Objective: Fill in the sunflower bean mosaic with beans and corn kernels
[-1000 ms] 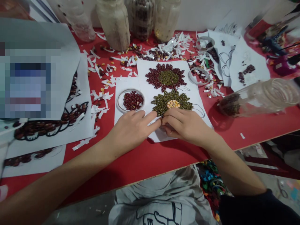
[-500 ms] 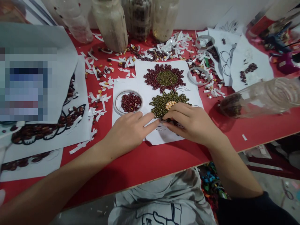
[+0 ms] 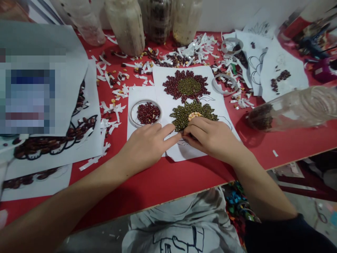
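Note:
A white sheet (image 3: 168, 102) on the red table (image 3: 171, 175) carries two seed flowers: a red-bean flower with a green middle (image 3: 186, 85) and, nearer me, a green-bean flower with a yellow corn middle (image 3: 193, 113). My left hand (image 3: 146, 144) lies flat on the sheet, fingers stretched, index tip at the green flower's lower edge. My right hand (image 3: 210, 137) has its fingers pressed together in a pinch at that same edge; what they hold is hidden. A round lid of red beans (image 3: 145, 112) stands just left of the flowers.
Paper scraps and loose beans (image 3: 168, 58) litter the table's back. Several jars (image 3: 126, 24) stand along the wall. A clear bottle (image 3: 292, 109) lies on its side at right. Other bean drawings (image 3: 52, 140) lie at left, more sheets (image 3: 279, 73) at right.
My right hand slid up over the green flower's lower part, then drew back a little to its lower edge. My left hand has stayed in place on the sheet.

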A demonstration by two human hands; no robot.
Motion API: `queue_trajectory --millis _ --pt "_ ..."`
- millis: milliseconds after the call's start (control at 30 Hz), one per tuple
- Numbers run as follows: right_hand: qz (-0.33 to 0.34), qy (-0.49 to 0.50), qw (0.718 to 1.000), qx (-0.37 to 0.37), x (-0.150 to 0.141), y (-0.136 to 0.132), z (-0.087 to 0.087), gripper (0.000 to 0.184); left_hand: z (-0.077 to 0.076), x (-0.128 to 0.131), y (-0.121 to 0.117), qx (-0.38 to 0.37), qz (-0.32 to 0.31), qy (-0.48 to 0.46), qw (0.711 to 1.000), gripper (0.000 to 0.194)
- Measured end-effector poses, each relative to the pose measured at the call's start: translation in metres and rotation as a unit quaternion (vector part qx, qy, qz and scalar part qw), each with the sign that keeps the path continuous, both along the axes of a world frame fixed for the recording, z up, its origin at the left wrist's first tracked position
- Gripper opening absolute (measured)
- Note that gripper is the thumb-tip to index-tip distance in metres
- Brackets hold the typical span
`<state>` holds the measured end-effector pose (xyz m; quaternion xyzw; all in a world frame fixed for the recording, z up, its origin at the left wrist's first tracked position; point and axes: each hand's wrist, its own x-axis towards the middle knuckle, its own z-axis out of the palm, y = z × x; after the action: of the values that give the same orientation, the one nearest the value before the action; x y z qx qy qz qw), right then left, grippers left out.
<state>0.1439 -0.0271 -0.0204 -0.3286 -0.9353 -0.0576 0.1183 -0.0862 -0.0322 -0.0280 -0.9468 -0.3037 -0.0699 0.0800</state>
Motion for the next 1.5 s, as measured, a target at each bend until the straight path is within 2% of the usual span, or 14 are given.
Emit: queue_trajectory --millis 167,300,467,633,767,967,1133,1233,1367,1500 --pt "0.009 0.002 1.0 0.016 -0.0022 -0.0002 -0.0034 0.017 0.0032 0.0032 0.0004 -0.008 0.01 0.023 1.0 0.023" --pt "0.013 0.027 0.999 -0.018 -0.0011 -0.0014 0.0009 0.018 0.0028 0.0033 -0.0004 0.002 0.011 0.025 1.0 0.023" --pt "-0.033 0.134 0.988 -0.061 0.0046 0.0004 0.0064 0.01 -0.0012 0.0009 -0.001 0.019 0.002 -0.01 1.0 0.025" --pt "-0.084 0.173 0.978 -0.082 0.0056 0.0 0.0051 0.009 -0.0039 -0.0008 -0.0002 0.007 0.014 -0.039 0.999 0.032" --pt "-0.11 0.199 0.97 -0.081 0.0042 -0.0011 0.0055 0.013 -0.0039 -0.0023 0.0003 0.004 -0.003 -0.055 0.998 0.035" --pt "-0.086 0.197 0.972 -0.098 0.0056 -0.0006 0.003 0.018 -0.0035 -0.0023 0.0016 -0.007 -0.01 -0.036 0.999 0.029" --pt "-0.071 0.237 0.967 -0.068 0.0068 0.0003 0.0024 0.023 -0.0038 -0.0018 0.001 -0.006 -0.004 -0.028 1.0 0.028" --pt "-0.073 0.262 0.96 -0.07 0.0049 0.0001 0.0045 0.014 -0.0048 -0.0019 0.0005 0.008 -0.007 -0.035 0.999 0.028" --pt "-0.062 0.276 0.954 -0.096 0.0014 -0.0003 0.0051 0.004 -0.0059 -0.0016 0.0 0.022 -0.009 -0.092 0.995 0.027" --pt "-0.006 0.268 0.956 -0.12 -0.0013 -0.0006 0.0023 0.003 -0.0044 0.0004 -0.0001 0.0 0.003 -0.179 0.984 0.023"
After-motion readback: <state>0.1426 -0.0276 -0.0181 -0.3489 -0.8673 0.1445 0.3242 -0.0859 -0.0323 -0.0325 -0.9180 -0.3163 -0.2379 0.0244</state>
